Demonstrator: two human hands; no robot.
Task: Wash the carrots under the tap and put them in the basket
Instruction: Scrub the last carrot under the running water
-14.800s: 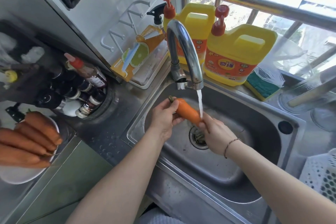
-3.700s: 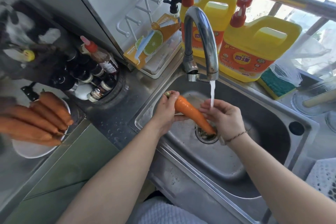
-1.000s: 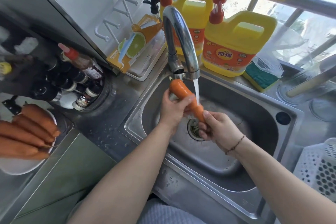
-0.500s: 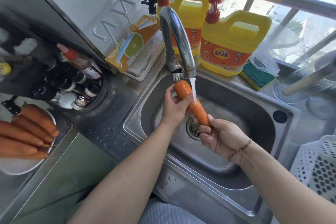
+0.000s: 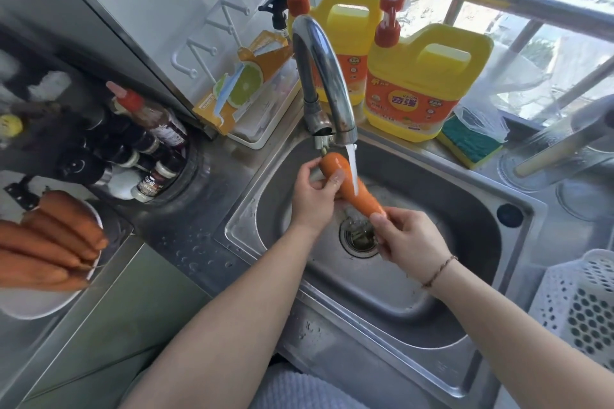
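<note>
One carrot [image 5: 349,186] under tap [image 5: 324,76]; perhaps five carrots on plate [image 5: 36,304].

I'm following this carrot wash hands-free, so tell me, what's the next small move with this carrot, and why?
Probably turn the carrot a little between both hands. The left hand grips its thick end, the right hand pinches the tip, and the tap stream strikes only one side near the middle, so the underside likely needs rinsing before it goes to the basket.

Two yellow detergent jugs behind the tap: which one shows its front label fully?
The right jug, nearer the window. The left jug stands farther back, its label partly hidden by the tap.
</note>
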